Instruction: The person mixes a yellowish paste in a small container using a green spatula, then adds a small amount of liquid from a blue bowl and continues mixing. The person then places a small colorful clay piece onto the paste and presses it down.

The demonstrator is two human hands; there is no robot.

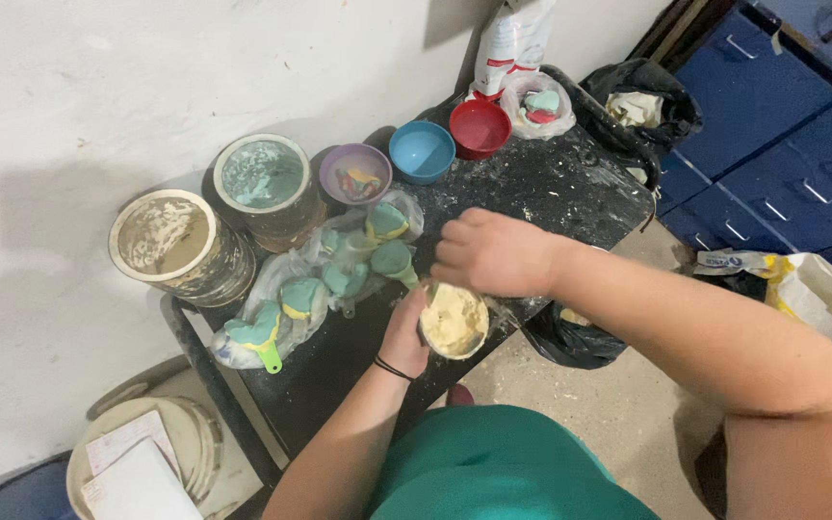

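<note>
My left hand (404,335) grips the side of a small round container (455,323) full of pale yellow paste, held at the front edge of a black, paint-spattered table (551,188). My right hand (493,252) is closed just above the container's far rim, fingers curled; whatever it holds is hidden. Right beside the hands lies a clear plastic bag (315,289) with several teal and yellow paste-smeared scoops.
Two dirty paint cans (180,246) (267,183) stand at the table's left. Purple (354,173), blue (422,150) and red (480,127) bowls line the back. Black rubbish bags (642,96), blue drawers (782,144) and a sack (820,294) sit to the right.
</note>
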